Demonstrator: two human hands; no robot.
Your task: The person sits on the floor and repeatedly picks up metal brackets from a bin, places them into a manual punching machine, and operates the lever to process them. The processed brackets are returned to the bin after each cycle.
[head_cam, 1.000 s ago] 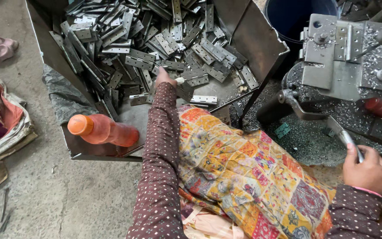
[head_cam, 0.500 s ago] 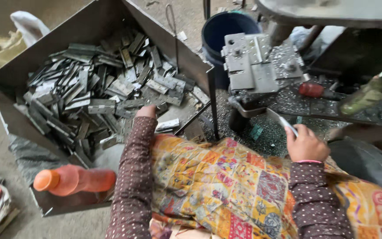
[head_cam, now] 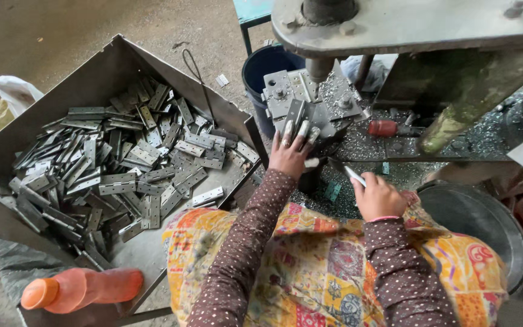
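The left hand reaches forward onto the grey steel die block of the press, its fingers spread and pressing a flat grey metal hinge plate down against the block's face — the plate stands lengthwise under the fingertips, just below the round press ram. The right hand sits lower and nearer the body, curled shut around a slim pale metal lever handle whose tip pokes out above the knuckles.

To the left, well apart from the press, a large open sheet-metal tray holds a loose heap of the same grey hinge plates. An orange plastic bottle lies on its side at the tray's near corner. A dark blue plastic bucket stands behind the die block, a red-handled tool lies among the metal shavings on the press bed, and a round dark metal basin sits just right of the lap.

By the look of it, the step in hand is seating one plate in the die. The next move would call for the plate to lie square against its stops and for the left fingers to come clear of the ram before the lever is worked — the fingertips lie very close to the ram.
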